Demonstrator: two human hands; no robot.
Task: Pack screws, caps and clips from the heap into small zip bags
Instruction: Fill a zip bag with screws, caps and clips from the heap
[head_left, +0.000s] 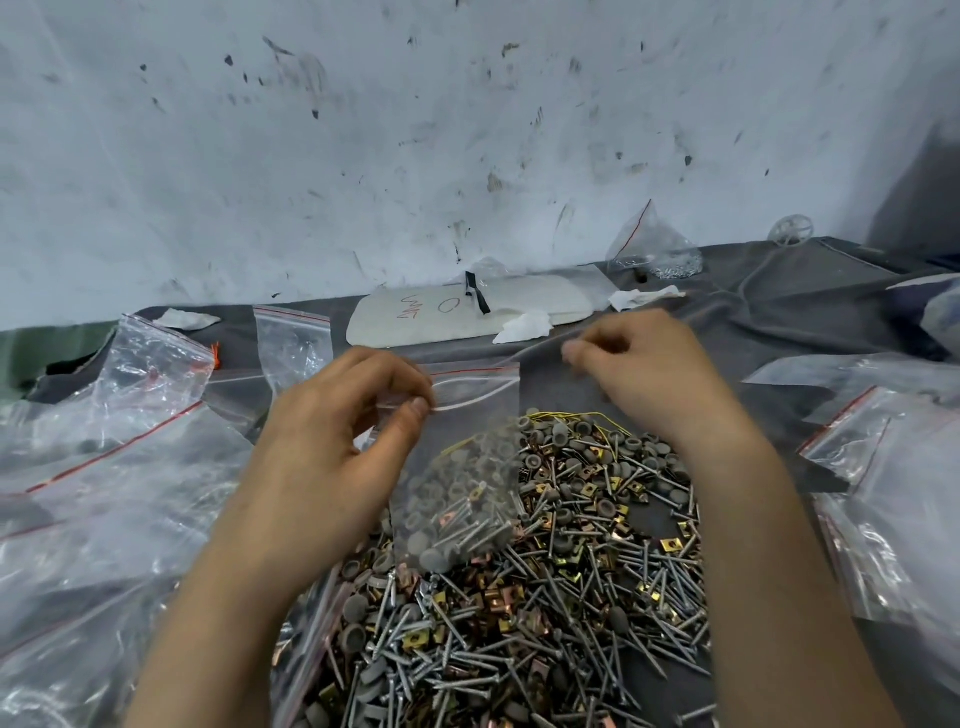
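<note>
Pinching its seal, the left hand (343, 415) holds a zip bag (467, 493).

We see the heap (545, 597) near on the table (779, 291), loose bags (130, 467) left and right, a pad (467, 312) far behind.

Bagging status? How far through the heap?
Done: possibly one loaded bag by the wall. In hand: left hand pinches the top of a zip bag already holding caps, screws and clips, seemingly unsealed; right hand hovers beside it, grip unclear. Left: a large heap and empty bags.
</note>
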